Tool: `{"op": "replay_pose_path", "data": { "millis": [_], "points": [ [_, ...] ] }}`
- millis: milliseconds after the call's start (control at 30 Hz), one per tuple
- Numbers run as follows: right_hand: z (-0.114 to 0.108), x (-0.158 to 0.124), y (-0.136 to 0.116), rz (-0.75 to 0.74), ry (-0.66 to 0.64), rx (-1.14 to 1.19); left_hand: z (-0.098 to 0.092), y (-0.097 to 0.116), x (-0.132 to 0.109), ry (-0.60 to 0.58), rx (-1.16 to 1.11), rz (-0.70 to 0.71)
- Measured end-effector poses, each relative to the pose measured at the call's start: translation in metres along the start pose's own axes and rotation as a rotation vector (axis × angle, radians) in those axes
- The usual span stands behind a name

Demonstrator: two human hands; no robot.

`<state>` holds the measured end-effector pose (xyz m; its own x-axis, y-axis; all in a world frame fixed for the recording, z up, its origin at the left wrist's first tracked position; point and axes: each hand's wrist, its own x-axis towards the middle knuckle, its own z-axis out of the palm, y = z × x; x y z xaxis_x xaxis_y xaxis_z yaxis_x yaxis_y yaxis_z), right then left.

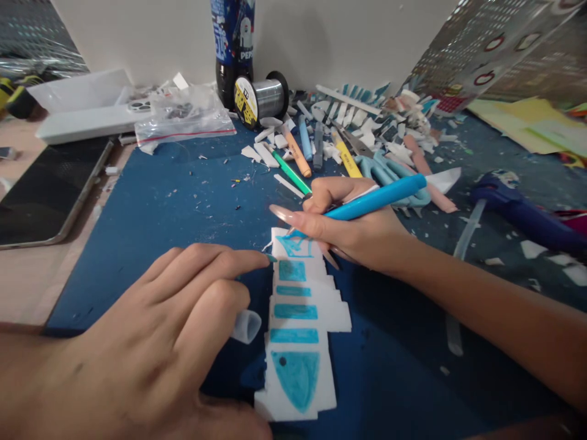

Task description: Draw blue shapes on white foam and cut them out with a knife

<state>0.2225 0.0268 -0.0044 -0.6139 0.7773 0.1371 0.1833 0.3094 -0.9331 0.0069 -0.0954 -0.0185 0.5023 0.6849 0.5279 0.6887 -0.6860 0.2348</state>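
My right hand [362,226] is closed around a blue marker [376,198], its tip on the top end of a white foam piece [326,305] with stepped edges. Light-blue fish parts are coloured on the piece: a head with a dark eye, several bars and a tail partly covered by my fingers. Along its left side lies my left hand [183,324], index finger stretched to the edge and thumb low by the bottom corner. A translucent tube-like cap [247,327] shows beside a bent left finger; whether it is held I cannot tell.
Behind my hands lie several markers, light-blue scissors [394,174] and white foam scraps [367,113]. A wire spool [268,98] stands by a Pepsi bottle [232,55]. A phone [55,189] lies left; a blue glue gun [527,208] lies right on the blue mat [174,201].
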Motion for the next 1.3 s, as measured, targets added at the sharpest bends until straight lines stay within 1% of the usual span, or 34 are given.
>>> {"op": "replay_pose_path", "data": {
  "millis": [100,200,367,533,600,767,900,1000,1133,1300],
  "points": [
    [-0.0004,-0.0003,-0.0007,-0.006,-0.017,-0.031,0.0016,0.0022,-0.0016,-0.002,0.003,-0.001],
    [0.0002,-0.0001,-0.0023,0.043,-0.053,0.011,0.0009,0.0022,-0.0013,-0.012,0.008,0.000],
    [0.0012,-0.0003,-0.0007,0.062,-0.028,0.110,-0.0031,-0.0015,0.0017,-0.075,0.038,0.044],
    [-0.0007,-0.0013,-0.0025,0.094,-0.091,0.062,-0.0048,-0.0037,0.0011,-0.079,0.058,0.069],
    [-0.0018,-0.0011,-0.0032,0.076,-0.100,0.065,-0.0040,-0.0044,0.0006,-0.077,0.061,0.073],
    [-0.0026,0.0004,-0.0023,-0.051,-0.087,-0.003,-0.0012,-0.0053,0.0020,-0.068,0.055,0.052],
    [-0.0026,0.0009,-0.0011,-0.074,-0.092,0.013,-0.0012,-0.0040,0.0024,-0.060,0.048,0.054],
    [-0.0032,0.0010,-0.0001,-0.119,-0.105,0.002,-0.0014,-0.0033,0.0012,-0.068,0.049,0.038],
    [-0.0037,0.0006,0.0006,-0.120,-0.078,-0.021,-0.0019,-0.0034,0.0004,-0.057,0.048,0.041],
    [-0.0030,0.0007,-0.0002,-0.134,-0.077,-0.032,-0.0016,-0.0040,0.0002,-0.065,0.037,0.041]
  ]
}}
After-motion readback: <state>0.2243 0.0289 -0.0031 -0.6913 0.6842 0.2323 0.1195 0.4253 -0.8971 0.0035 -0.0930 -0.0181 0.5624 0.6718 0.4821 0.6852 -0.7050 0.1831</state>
